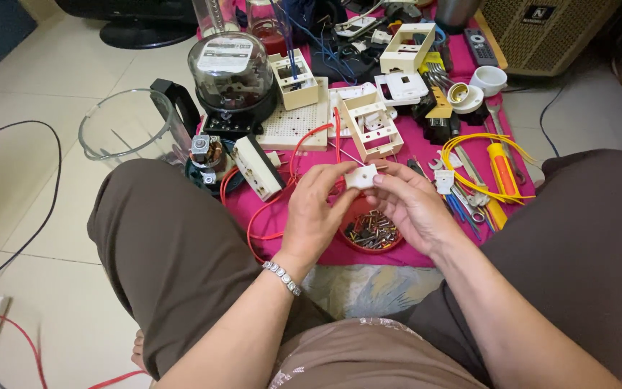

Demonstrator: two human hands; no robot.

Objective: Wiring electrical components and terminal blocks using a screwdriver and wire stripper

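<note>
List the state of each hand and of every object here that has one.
Left hand: fingers closed on the small white electrical part.
Right hand: fingertips pinching the same part.
Small white electrical part: held up off the cloth between both hands.
Red bowl of screws: uncovered, partly full.
Clear jug: upright, lidless.
Electricity meter: glass dome on.
Yellow wire: coiled.

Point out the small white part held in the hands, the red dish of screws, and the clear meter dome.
small white part [362, 176], head view, its top face.
red dish of screws [354, 209], head view, its upper rim.
clear meter dome [230, 61], head view, its top.
</note>
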